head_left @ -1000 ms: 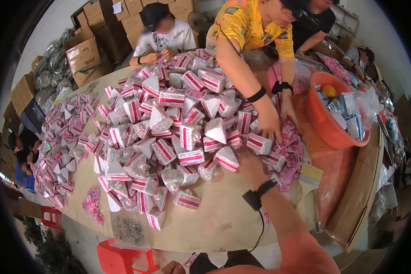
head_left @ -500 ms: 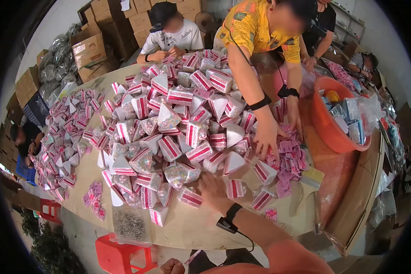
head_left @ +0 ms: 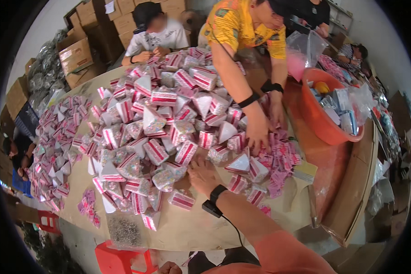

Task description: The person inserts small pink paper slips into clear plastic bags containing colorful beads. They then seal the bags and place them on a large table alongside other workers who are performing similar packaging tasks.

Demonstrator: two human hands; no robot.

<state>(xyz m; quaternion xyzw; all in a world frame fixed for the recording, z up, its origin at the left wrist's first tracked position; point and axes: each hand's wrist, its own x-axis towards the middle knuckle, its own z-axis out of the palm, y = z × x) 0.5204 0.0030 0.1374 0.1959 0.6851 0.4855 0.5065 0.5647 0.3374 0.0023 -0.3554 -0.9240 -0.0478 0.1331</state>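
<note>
My right hand (head_left: 201, 176) reaches over the table, fingers spread and holding nothing, at the near edge of a heap of wrapped cake-slice-shaped pieces (head_left: 164, 98). These are white wedges with dark pink stripes, in clear wrapping. One slice (head_left: 181, 200) lies just left of my wrist; another slice (head_left: 237, 183) is to its right. Low at the table's near side, my left hand (head_left: 170, 267) is curled closed, partly cut off by the lower edge. What it holds, if anything, is hidden. A co-worker's hands (head_left: 260, 130) rest at a pile of small pink packets (head_left: 281, 157).
An orange tub (head_left: 322, 123) with packages stands on the right. A second heap of slices (head_left: 55, 150) spreads along the left. Near the front edge lies a bag of small metallic pieces (head_left: 125, 230), above a red stool (head_left: 118, 260). Another co-worker (head_left: 157, 39) sits across.
The whole view has shifted slightly. My right hand has moved a little farther over the table, and a slice by its fingertips has turned. My left hand stays low and closed.
</note>
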